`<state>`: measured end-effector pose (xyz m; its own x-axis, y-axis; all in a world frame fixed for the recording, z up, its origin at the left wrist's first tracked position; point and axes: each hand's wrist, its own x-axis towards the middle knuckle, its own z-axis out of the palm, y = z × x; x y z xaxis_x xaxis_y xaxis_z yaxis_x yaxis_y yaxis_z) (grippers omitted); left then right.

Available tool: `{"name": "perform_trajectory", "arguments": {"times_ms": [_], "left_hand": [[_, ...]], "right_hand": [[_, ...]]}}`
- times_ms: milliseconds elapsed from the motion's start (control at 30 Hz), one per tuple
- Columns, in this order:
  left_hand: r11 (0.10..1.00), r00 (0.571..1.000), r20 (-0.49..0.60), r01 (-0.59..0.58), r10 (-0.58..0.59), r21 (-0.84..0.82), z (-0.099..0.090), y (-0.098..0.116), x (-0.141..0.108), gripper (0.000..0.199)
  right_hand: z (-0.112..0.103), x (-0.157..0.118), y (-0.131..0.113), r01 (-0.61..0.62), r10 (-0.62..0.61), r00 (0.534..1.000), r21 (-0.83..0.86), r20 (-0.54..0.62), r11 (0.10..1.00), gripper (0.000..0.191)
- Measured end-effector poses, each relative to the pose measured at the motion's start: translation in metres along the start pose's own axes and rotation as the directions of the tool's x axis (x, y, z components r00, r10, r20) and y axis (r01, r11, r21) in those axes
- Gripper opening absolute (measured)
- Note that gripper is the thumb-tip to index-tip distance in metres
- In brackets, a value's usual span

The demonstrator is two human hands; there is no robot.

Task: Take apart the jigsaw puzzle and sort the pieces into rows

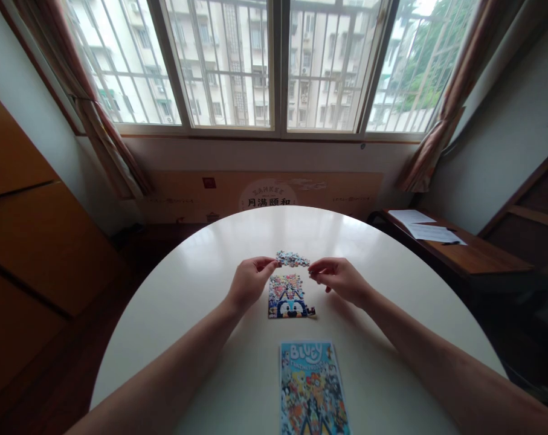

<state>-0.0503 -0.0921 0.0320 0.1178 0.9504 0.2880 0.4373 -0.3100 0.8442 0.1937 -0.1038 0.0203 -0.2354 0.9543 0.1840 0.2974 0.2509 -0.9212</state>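
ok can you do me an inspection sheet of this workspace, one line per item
surface: white round table, with light reflections on its far part
job's things: part-built puzzle; pile of loose pieces beyond it; picture card nearer the person, cut off by the frame
clutter: papers on the brown desk at right
hands: left hand at the pile's left edge, right hand by its right; too small to tell if either grips a piece
cables: nothing seen on the table
surroundings: barred window ahead, curtains at both sides, printed panel below
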Motion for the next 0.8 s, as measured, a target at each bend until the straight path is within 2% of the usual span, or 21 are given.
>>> {"name": "perform_trajectory", "arguments": {"times_ms": [100,167,333,467,567,700,800], "left_hand": [[0.971,1.0,-0.02,-0.006,0.011,0.237,-0.008,-0.016,0.011,0.025],[0.947,1.0,-0.002,0.0,0.001,0.32,-0.01,-0.024,0.015,0.025],[0.933,0.997,-0.028,0.08,-0.075,0.352,-0.007,-0.03,0.022,0.028],[0.901,0.989,-0.011,0.137,-0.145,0.412,-0.005,-0.027,0.03,0.027],[0.875,0.983,0.02,0.155,-0.184,0.458,-0.004,-0.022,0.041,0.024],[0.842,0.979,0.003,0.175,-0.205,0.51,0.001,-0.017,0.053,0.027],[0.812,0.987,-0.035,0.149,-0.156,0.564,0.006,-0.011,0.048,0.046]], "right_hand": [[-0.001,0.008,0.016,-0.049,0.047,0.997,-0.026,-0.067,0.998,0.032],[0.0,0.012,0.023,-0.052,0.046,0.995,-0.06,-0.092,0.997,0.034],[0.008,0.015,0.028,0.023,-0.045,0.988,-0.142,-0.151,0.99,0.036],[0.012,0.022,0.024,0.071,-0.104,0.987,-0.242,-0.125,0.968,0.019],[0.013,0.036,0.021,0.106,-0.146,0.985,-0.35,-0.091,0.931,0.013],[0.01,0.05,0.019,0.061,-0.135,0.98,-0.433,-0.143,0.899,0.026],[0.005,0.043,0.013,0.014,-0.129,0.969,-0.469,-0.213,0.883,0.033]]}}
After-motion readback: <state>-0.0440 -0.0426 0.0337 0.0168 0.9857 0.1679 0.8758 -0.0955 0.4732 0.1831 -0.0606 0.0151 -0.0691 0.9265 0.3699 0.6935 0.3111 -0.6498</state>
